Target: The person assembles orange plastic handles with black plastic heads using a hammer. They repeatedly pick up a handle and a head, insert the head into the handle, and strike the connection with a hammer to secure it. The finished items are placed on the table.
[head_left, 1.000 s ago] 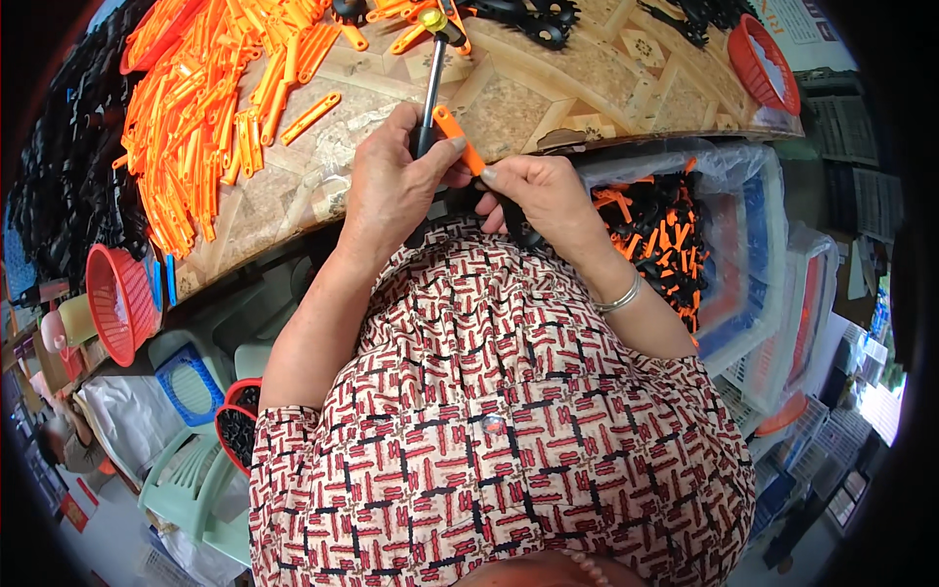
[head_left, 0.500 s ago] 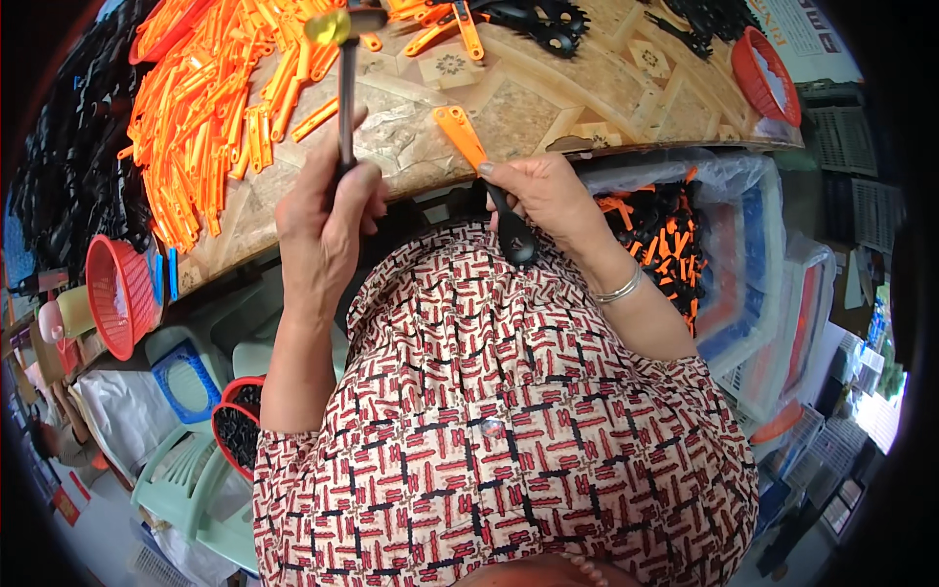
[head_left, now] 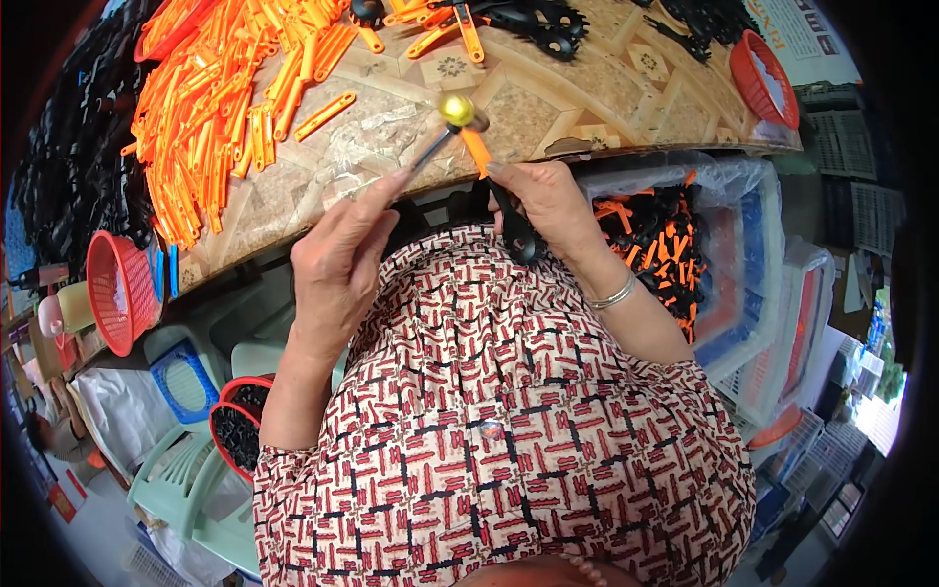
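My left hand (head_left: 337,264) is closed round the handle of a small hammer (head_left: 431,149) with a yellow head piece. The hammer's head is at the table edge, over the orange end of the piece in my other hand. My right hand (head_left: 548,203) pinches a black spoon-shaped utensil (head_left: 520,241) with an orange handle part (head_left: 475,147). Its dark bowl end hangs down toward my lap, and the orange end rests at the table's edge. The hammer head hides the tip of the orange part.
A pile of orange handle parts (head_left: 201,117) covers the table's left, beside a heap of black parts (head_left: 73,166). Black pieces (head_left: 548,29) lie at the far side. Red baskets (head_left: 119,293) stand at the edges. A lined crate (head_left: 748,245) at right holds orange-and-black pieces (head_left: 667,254).
The hammer has swung from raised at the upper left, down and right onto the orange end. My left hand has tilted with it. My right hand keeps nearly the same place.
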A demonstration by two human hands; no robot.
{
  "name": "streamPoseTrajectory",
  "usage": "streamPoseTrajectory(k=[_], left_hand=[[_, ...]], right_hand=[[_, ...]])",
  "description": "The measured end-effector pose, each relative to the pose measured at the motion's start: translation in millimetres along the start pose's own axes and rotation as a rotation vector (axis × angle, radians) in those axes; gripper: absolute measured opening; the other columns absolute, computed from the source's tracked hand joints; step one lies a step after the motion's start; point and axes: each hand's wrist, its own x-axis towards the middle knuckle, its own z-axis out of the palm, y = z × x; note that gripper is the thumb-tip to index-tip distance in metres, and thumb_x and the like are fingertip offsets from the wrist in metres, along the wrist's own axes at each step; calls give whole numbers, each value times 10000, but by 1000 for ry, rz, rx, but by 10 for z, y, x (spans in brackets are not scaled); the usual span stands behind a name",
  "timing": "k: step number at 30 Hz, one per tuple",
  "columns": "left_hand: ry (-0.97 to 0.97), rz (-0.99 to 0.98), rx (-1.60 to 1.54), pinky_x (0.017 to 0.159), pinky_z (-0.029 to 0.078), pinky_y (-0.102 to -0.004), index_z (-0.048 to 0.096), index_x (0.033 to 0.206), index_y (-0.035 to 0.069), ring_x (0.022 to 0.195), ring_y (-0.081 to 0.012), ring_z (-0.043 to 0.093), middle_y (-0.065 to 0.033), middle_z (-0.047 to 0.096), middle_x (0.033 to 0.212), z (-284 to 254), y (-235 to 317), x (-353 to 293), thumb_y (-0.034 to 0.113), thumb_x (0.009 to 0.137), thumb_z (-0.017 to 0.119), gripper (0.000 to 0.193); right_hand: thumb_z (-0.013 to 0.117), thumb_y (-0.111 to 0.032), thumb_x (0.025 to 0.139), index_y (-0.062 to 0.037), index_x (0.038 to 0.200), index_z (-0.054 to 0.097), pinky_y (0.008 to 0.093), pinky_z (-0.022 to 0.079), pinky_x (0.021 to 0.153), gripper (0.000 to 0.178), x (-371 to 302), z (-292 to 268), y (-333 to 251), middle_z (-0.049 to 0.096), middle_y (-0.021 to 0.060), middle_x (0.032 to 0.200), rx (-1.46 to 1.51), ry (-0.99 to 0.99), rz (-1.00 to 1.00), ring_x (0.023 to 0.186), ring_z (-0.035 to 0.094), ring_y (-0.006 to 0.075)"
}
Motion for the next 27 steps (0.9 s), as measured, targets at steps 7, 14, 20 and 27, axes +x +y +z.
streamPoseTrajectory(k=[7, 14, 20, 27], left_hand=[[-89, -135, -19, 726, 529, -313, 674, 1333, 190, 767, -242, 674, -135, 698, 921, 90, 17, 22, -16, 906, 687, 474], [111, -64, -177, 650, 493, -220, 679, 1333, 111, 765, -73, 609, -42, 691, 910, -21, 104, 3, -83, 923, 619, 457], [-59, -97, -25, 703, 519, -305, 679, 1326, 166, 742, -202, 641, -109, 687, 896, 169, -43, -16, -10, 926, 664, 437], [-125, -183, -93, 753, 527, -324, 661, 1343, 149, 786, -231, 671, -100, 707, 904, 202, -116, -31, 23, 931, 677, 432]], right_hand=[[595, -289, 1035, -1, 793, 707, 213, 474, 506, 392, 0, 52, -21, 665, 24, 666, -57, 53, -54, 516, 613, 90], [599, -279, 1033, 13, 796, 709, 216, 471, 518, 392, -18, 22, 8, 656, 32, 643, -167, 74, -99, 535, 614, 83], [618, -293, 1018, 26, 838, 716, 236, 496, 523, 380, 2, 60, -44, 693, 81, 677, -45, 8, -23, 542, 634, 113], [646, -260, 994, 71, 924, 694, 267, 534, 545, 342, -41, 128, -81, 724, 176, 773, 379, -63, 168, 593, 697, 216]])
